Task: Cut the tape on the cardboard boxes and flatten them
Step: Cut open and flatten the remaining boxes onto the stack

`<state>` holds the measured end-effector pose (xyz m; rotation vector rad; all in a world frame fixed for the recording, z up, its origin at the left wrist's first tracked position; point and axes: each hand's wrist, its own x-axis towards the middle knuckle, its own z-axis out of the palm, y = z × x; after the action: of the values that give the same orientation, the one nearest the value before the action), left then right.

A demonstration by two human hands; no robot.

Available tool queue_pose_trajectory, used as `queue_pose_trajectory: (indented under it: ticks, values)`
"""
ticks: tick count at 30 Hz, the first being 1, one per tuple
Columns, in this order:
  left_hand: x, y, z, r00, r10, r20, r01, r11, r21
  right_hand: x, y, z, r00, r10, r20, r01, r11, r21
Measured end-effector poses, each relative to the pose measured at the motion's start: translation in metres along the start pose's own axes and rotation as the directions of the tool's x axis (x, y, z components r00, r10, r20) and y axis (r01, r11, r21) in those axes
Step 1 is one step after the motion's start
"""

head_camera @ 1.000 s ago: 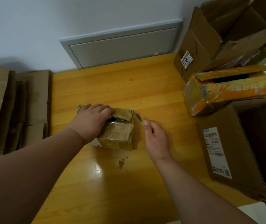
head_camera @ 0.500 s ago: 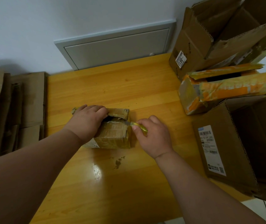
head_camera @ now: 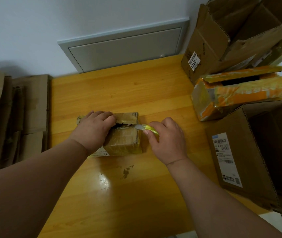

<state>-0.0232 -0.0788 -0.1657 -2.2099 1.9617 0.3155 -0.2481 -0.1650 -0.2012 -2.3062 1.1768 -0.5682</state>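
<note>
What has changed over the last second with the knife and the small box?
The right hand brought the knife leftward from beside the small box, so its blade now sits at the top seam at the box's right edge. The left hand stayed pressing on the box, which did not shift on the table.

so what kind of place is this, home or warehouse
Probably a home room, not a warehouse: a wooden table against a plain wall with a grey access panel, and only a few opened parcel boxes beside flattened cardboard.

Pale wall (head_camera: 68, 23) — wooden table (head_camera: 128, 93)
</note>
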Motion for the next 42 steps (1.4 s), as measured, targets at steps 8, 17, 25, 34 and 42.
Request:
queue_pose_trajectory:
  ticks: [8,17,25,34,42]
  values:
    - [-0.011,0.002,0.003,0.998,0.008,-0.066,-0.011,0.999,-0.04,0.007,0.028,-0.011,0.962,0.237,-0.134,-0.232,0.971,0.049]
    - [0.004,0.0,0.002,0.973,-0.136,-0.187,0.118,0.988,-0.102,-0.001,0.03,0.015,0.898,0.42,0.135,-0.409,0.907,-0.099]
    - [0.005,-0.004,-0.011,0.965,-0.166,-0.202,0.133,0.977,-0.166,0.011,0.002,0.016,0.878,0.444,0.178,-0.453,0.891,0.014]
    - [0.01,-0.018,-0.019,0.871,-0.476,-0.121,0.386,0.816,-0.431,0.012,-0.046,0.024,0.934,0.17,0.314,-0.225,0.963,0.147]
    - [-0.024,-0.028,-0.005,0.947,-0.312,-0.076,0.307,0.949,-0.066,0.002,-0.05,0.021,0.976,0.06,0.208,-0.083,0.991,0.104]
